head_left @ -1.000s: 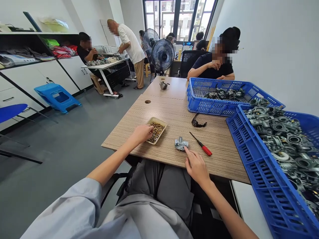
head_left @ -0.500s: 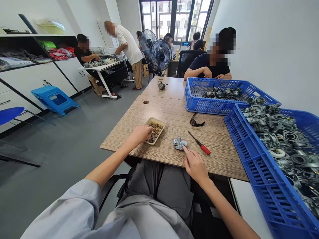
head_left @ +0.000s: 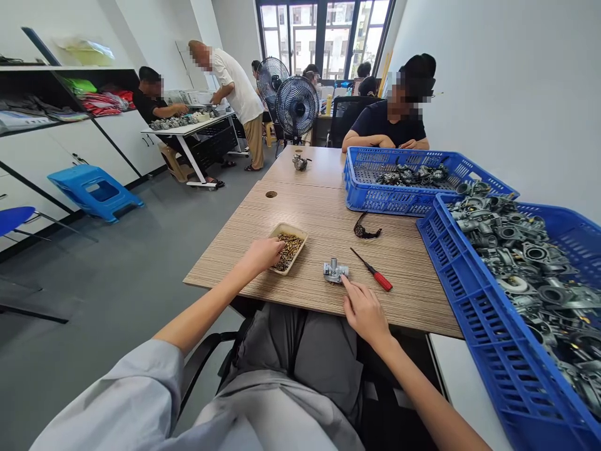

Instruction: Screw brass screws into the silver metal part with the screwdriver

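My left hand (head_left: 263,253) reaches into a small beige tray (head_left: 295,233) of brass screws on the wooden table (head_left: 323,219), its fingers curled together among the screws. My right hand (head_left: 364,311) rests at the table's near edge, fingers extended, with the fingertips touching a small grey metal carburetor part (head_left: 334,270). A red-handled screwdriver (head_left: 373,271) lies just right of that part.
Two blue crates (head_left: 474,294) (head_left: 375,200) of metal parts fill the table's right side. A black strap (head_left: 364,229) lies mid-table and another metal part (head_left: 299,162) at the far end. One person sits opposite; others work at a far table. Fans and a blue stool (head_left: 94,191) stand on the floor.
The view has drifted slightly; both hands stay where they were, the left in the screw tray and the right beside the metal part.
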